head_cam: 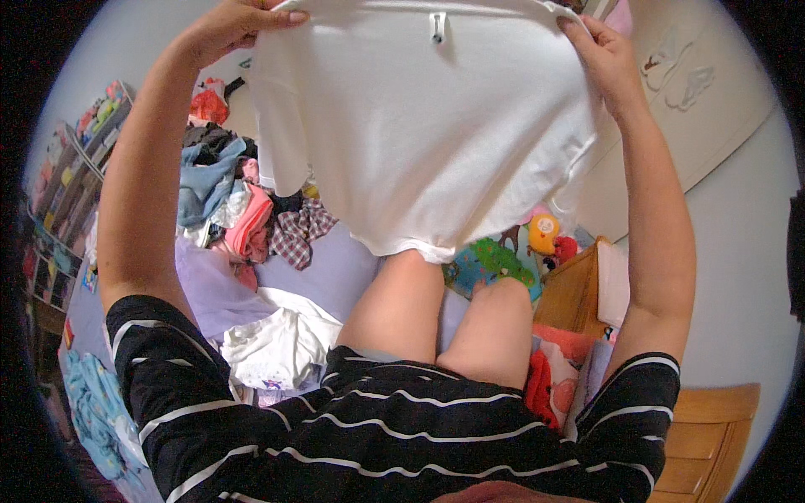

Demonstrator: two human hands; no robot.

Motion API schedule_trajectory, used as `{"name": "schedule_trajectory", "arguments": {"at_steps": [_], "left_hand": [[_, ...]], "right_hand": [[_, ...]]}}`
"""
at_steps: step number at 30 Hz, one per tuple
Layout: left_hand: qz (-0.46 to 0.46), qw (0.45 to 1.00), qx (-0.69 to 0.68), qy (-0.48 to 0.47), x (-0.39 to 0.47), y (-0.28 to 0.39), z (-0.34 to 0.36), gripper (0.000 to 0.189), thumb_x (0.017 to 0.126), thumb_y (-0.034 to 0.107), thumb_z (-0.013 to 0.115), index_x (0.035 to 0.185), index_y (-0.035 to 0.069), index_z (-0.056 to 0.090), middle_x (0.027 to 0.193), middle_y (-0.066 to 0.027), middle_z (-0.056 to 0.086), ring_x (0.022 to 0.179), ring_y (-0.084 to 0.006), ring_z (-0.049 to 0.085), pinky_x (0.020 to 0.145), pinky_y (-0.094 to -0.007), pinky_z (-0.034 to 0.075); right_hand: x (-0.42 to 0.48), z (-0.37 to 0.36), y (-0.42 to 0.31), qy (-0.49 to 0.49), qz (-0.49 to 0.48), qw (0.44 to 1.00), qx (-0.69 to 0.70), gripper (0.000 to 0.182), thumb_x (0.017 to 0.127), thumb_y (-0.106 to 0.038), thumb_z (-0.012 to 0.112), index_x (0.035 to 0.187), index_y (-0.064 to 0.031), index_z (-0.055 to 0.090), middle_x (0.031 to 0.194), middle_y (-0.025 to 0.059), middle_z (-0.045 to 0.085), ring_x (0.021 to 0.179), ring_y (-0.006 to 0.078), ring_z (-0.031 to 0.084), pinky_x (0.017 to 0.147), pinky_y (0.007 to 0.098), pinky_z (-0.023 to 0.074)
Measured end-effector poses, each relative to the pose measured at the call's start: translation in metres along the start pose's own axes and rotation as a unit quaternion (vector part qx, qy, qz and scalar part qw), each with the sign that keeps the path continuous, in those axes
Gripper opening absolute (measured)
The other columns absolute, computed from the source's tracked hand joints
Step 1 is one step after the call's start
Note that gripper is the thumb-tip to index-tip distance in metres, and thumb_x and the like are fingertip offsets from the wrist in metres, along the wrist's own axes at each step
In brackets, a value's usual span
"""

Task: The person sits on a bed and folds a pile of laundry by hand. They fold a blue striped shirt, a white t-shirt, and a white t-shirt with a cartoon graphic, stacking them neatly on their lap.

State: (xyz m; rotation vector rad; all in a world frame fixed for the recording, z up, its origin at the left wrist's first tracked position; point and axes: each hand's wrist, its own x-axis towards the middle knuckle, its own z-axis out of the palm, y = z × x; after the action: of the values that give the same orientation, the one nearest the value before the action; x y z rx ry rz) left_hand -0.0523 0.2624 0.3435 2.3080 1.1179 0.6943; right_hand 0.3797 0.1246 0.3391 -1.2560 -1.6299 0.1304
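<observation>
A white garment [434,126] with a small tab and button near its top is spread between my raised hands. My left hand [242,25] pinches its upper left part, thumb lying on the cloth. On the other side my right hand [594,56] grips the upper right edge, fingers partly behind the fabric. The garment hangs down, and its lowest fold touches my knee [412,267]. Its top edge runs to the picture's upper rim. Beside my thigh lies a crumpled white printed garment [280,339].
A heap of mixed clothes [217,182] with a plaid cloth [302,232] lies on the bed [314,267]. Shelves [69,182] stand at the far left. A wooden bedside cabinet [572,289] and plush toys [544,232] are to the right. Light blue cloth [100,409] lies lower left.
</observation>
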Motion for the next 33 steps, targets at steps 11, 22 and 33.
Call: {"name": "schedule_trajectory", "arguments": {"at_steps": [11, 22, 33], "left_hand": [[0.014, 0.996, -0.082, -0.038, 0.020, 0.002, 0.023, 0.035, 0.090, 0.037, 0.061, 0.111, 0.008, 0.063, 0.073, 0.0087, 0.050, 0.063, 0.0003, 0.045, 0.051, -0.0150, 0.033], [0.291, 0.822, -0.472, -0.128, 0.016, 0.106, 0.075, 0.043, 0.084, 0.025, 0.068, 0.120, 0.006, 0.054, 0.112, -0.0093, 0.060, 0.102, -0.0178, 0.060, 0.086, -0.0304, 0.051], [0.315, 0.734, -0.558, -0.225, 0.025, 0.151, 0.117, 0.058, 0.088, 0.025, 0.063, 0.138, 0.013, 0.037, 0.120, -0.0067, 0.055, 0.102, -0.0172, 0.058, 0.079, -0.0308, 0.052]], "right_hand": [[-0.015, -0.023, 0.003, 0.001, -0.012, 0.999, -0.040, 0.028, 0.089, -0.033, 0.062, 0.101, -0.0090, 0.069, 0.080, -0.0010, 0.065, 0.071, 0.0076, 0.058, 0.066, 0.0233, 0.0458], [-0.013, -0.039, -0.049, -0.087, -0.113, 0.989, 0.029, 0.034, 0.085, -0.030, 0.068, 0.109, -0.0056, 0.065, 0.100, 0.0055, 0.066, 0.090, 0.0139, 0.063, 0.081, 0.0270, 0.0511], [-0.007, 0.023, -0.086, -0.193, -0.062, 0.952, 0.231, 0.024, 0.095, -0.021, 0.056, 0.111, -0.0031, 0.058, 0.096, -0.0010, 0.062, 0.083, 0.0058, 0.059, 0.075, 0.0207, 0.0479]]}}
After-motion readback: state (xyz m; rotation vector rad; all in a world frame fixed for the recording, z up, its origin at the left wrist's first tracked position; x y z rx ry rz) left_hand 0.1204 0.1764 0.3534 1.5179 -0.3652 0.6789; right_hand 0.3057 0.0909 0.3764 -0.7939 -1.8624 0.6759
